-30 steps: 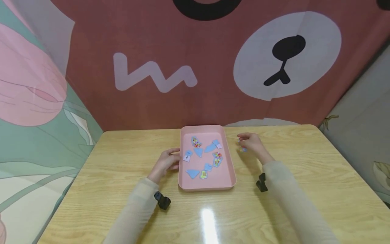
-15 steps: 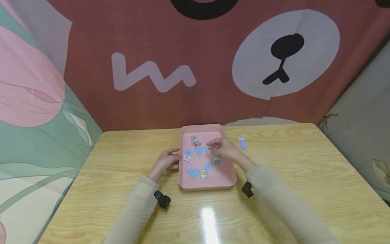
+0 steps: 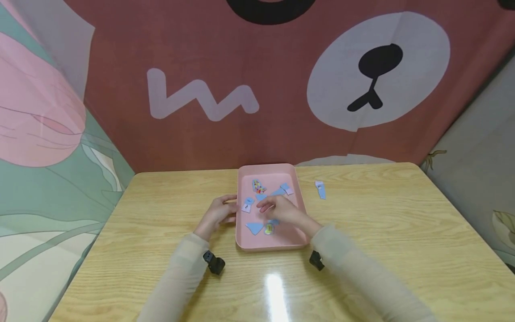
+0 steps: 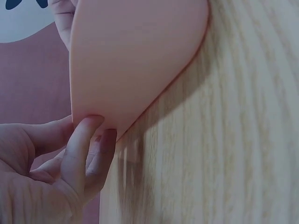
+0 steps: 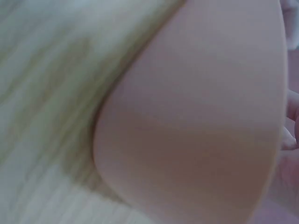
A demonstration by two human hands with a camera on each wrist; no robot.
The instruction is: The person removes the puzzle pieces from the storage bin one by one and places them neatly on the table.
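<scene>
A pink tray (image 3: 263, 247) on the table holds several flat puzzle-like pieces, light blue with some coloured print. My left hand (image 3: 217, 213) is at the tray's left side; in the left wrist view its extended fingertips (image 4: 88, 123) touch the outer wall. Above the tray's middle is my right hand (image 3: 279, 209), fingers loosely bent, with no piece visible between them. Its fingertips are right by a blue triangular piece (image 3: 260, 197), which they partly cover. From the right wrist, the tray wall (image 5: 196, 121) hides most of that hand.
Right of the tray, a blue and lilac strip (image 3: 320, 190) lies on the wooden table (image 3: 382, 214). Within the tray are a multicoloured piece (image 3: 258, 186), a blue triangle (image 3: 254, 228) and a yellow-green piece (image 3: 269, 229). A printed curtain (image 3: 281, 134) hangs behind.
My right hand has left the strip on the table, moved left over the tray, then further left and nearer to me. The left hand has stayed at the tray's side.
</scene>
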